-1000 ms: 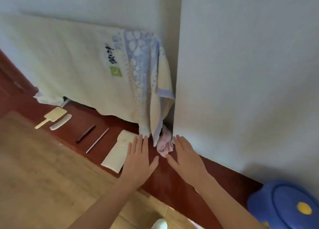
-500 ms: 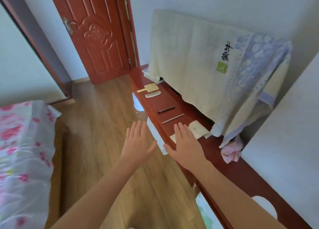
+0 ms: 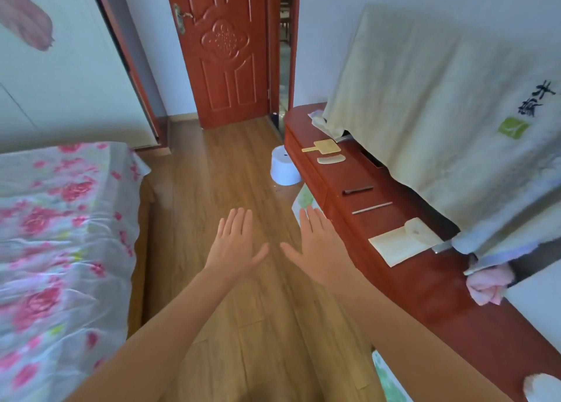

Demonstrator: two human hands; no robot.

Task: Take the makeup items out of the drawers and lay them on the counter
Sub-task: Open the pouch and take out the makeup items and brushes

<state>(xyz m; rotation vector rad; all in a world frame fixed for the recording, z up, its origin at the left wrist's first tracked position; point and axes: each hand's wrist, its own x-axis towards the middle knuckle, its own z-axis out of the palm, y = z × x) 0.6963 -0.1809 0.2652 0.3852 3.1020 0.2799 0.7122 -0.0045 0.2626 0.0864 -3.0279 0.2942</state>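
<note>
Both hands, left (image 3: 235, 244) and right (image 3: 318, 247), outstretched, flat, palms down.

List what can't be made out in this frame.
Head view:
Whatever the large cream towel drapes over: covered, only a dark edge shows.
Drawer insides of the red-brown wooden counter: hidden behind its front.
Thin dark stick and thin silver stick: too small to identify.
White rounded object, bottom right: cut by the frame edge.

counter (image 3: 409, 283) red-brown | bedspread (image 3: 60, 234) white, pink roses | door (image 3: 224, 52) red-brown | stool (image 3: 283, 166) white | towel (image 3: 425, 113) cream
</note>
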